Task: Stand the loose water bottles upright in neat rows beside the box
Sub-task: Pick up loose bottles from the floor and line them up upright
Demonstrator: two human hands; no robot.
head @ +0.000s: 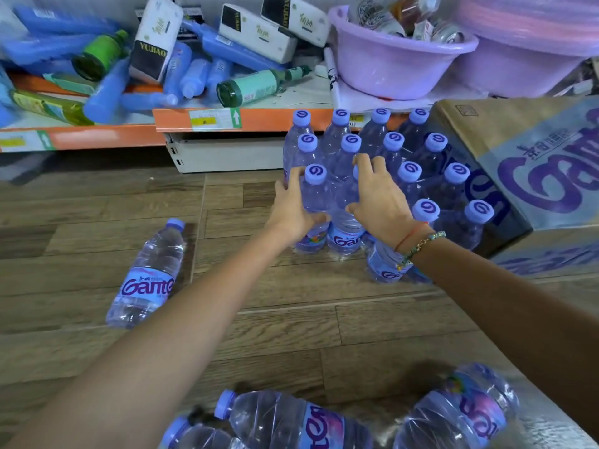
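Several clear water bottles with purple caps stand upright in rows point(393, 142) on the wooden floor, right beside a cardboard box point(531, 163) printed with purple letters. My left hand point(293, 209) grips the front left upright bottle point(315, 202) around its body. My right hand point(381, 196) grips the bottle next to it point(345, 234), covering its cap. One loose bottle point(147, 275) lies on its side at the left. Three more lie near the bottom edge point(291, 419), point(463, 409), point(194, 432).
A low orange-edged shelf point(181, 119) at the back holds toppled blue and green bottles and white cartons. Two lilac plastic basins point(395, 59) with cans sit on it at the right. Bare wooden floor lies between the rows and the loose bottles.
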